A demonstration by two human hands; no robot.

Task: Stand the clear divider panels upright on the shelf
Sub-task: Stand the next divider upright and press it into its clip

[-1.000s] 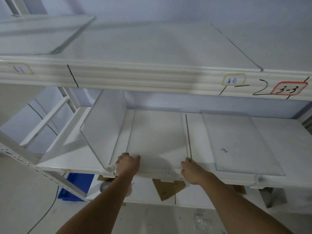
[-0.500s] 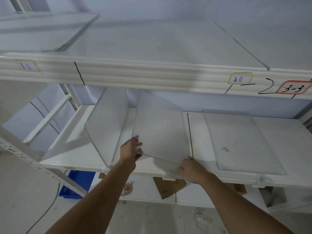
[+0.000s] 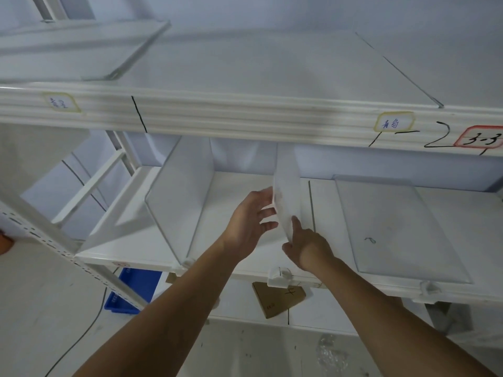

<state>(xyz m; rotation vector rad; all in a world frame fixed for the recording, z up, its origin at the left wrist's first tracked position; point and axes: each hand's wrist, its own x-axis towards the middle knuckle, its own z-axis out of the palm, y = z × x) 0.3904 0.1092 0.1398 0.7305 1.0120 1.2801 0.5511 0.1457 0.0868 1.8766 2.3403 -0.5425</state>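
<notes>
The middle clear divider panel (image 3: 286, 186) stands nearly upright on the white shelf (image 3: 245, 191), seen edge-on. My left hand (image 3: 251, 217) presses flat against its left face, fingers spread. My right hand (image 3: 306, 244) grips its lower front edge from the right. To the left, another clear panel (image 3: 179, 197) stands upright, leaning slightly. A third clear panel (image 3: 394, 227) lies flat on the shelf to the right.
The upper shelf board (image 3: 245, 110) with handwritten labels overhangs closely. White clips (image 3: 279, 276) sit on the shelf's front lip. A cardboard box (image 3: 277, 297) lies on the lower shelf, and a blue bin (image 3: 133, 289) on the floor at left.
The middle panel has swung up from lying flat to nearly vertical. My left hand rose with it along its left face; my right hand stayed at its front lower corner.
</notes>
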